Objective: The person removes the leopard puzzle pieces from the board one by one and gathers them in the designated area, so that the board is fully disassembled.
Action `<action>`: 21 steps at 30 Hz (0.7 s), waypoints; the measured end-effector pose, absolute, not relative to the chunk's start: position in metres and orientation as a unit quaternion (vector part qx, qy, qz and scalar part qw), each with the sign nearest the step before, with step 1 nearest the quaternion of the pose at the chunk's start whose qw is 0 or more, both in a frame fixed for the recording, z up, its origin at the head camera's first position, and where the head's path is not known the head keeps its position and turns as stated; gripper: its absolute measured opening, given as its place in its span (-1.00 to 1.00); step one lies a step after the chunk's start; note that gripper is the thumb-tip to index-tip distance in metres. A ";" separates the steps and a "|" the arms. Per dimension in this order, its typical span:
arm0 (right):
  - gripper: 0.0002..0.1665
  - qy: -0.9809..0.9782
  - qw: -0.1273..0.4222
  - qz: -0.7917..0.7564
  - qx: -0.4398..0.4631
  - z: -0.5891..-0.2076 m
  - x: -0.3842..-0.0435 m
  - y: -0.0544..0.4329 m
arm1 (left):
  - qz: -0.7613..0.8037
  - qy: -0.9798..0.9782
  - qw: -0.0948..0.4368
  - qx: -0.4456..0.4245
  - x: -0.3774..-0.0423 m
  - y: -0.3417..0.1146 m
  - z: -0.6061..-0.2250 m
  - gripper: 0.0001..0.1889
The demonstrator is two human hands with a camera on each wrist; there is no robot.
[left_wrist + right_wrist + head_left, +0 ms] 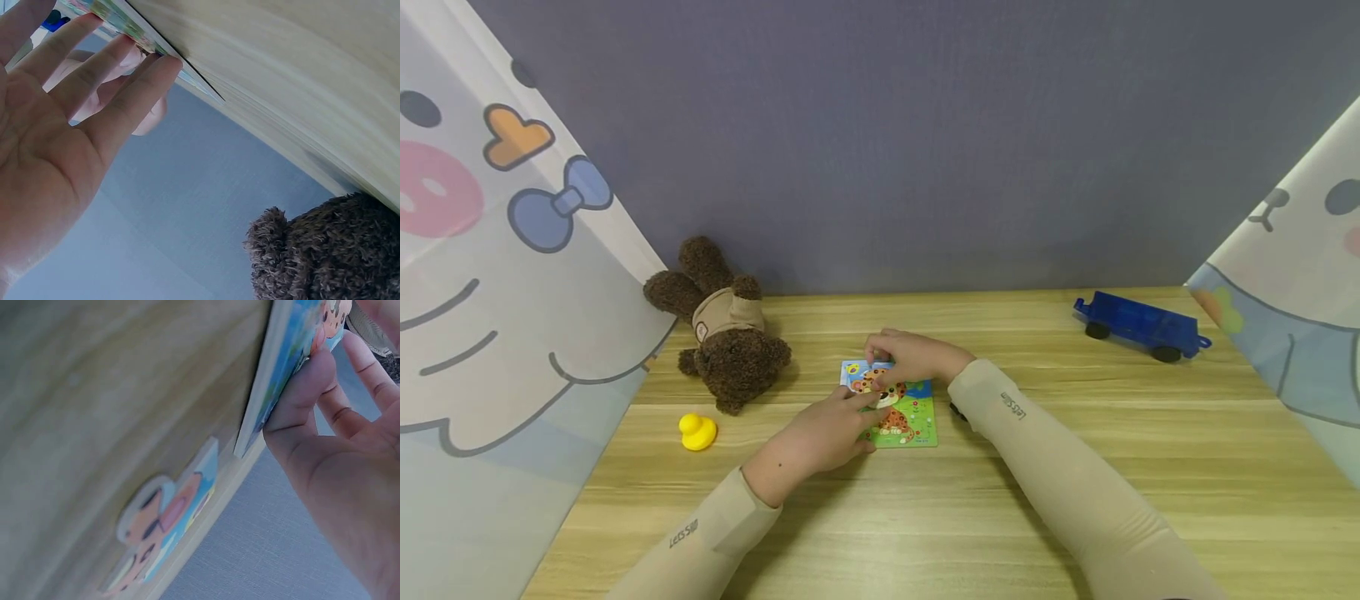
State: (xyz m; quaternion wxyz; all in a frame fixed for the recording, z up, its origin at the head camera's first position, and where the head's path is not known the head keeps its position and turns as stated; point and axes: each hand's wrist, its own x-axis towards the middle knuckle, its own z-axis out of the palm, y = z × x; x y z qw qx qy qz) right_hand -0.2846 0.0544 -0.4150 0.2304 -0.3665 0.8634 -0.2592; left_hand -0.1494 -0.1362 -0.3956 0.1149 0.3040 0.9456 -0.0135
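Note:
A small puzzle board [917,425] with a spotted leopard on green and blue ground lies on the table. My left hand [827,433] reaches in from the lower left, its fairly straight fingertips touching the board. From the right, my right hand [919,358] is bent over the board's upper part. Its thumb and fingers pinch a spotted puzzle piece [337,317] there; the hands partly cover it. Another loose puzzle piece [172,519], with a pink and blue print, lies beside the board in the right wrist view. The right forearm hides that spot in the head view.
A brown plush toy [741,367] lies at the back left, with a yellow rubber duck [697,432] in front of it. A blue toy wagon [1138,323] stands at the back right. Something small and dark [957,412] shows beside the right sleeve. A grey wall [925,167] closes off the back.

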 end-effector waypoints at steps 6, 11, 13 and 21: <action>-0.62 0.851 0.235 -0.282 -0.375 -0.417 -0.287 0.056 | -0.017 0.945 0.113 0.305 -0.150 -0.136 -0.396 -0.38; -0.64 0.844 0.252 -0.305 -0.362 -0.419 -0.291 0.059 | -0.013 0.945 0.113 0.305 -0.150 -0.136 -0.395 -0.39; -0.67 0.842 0.259 -0.312 -0.356 -0.419 -0.292 0.060 | -0.010 0.946 0.114 0.304 -0.150 -0.135 -0.394 -0.39; -0.74 0.819 0.286 -0.326 -0.376 -0.419 -0.295 0.065 | -0.005 0.946 0.123 0.300 -0.149 -0.135 -0.393 -0.39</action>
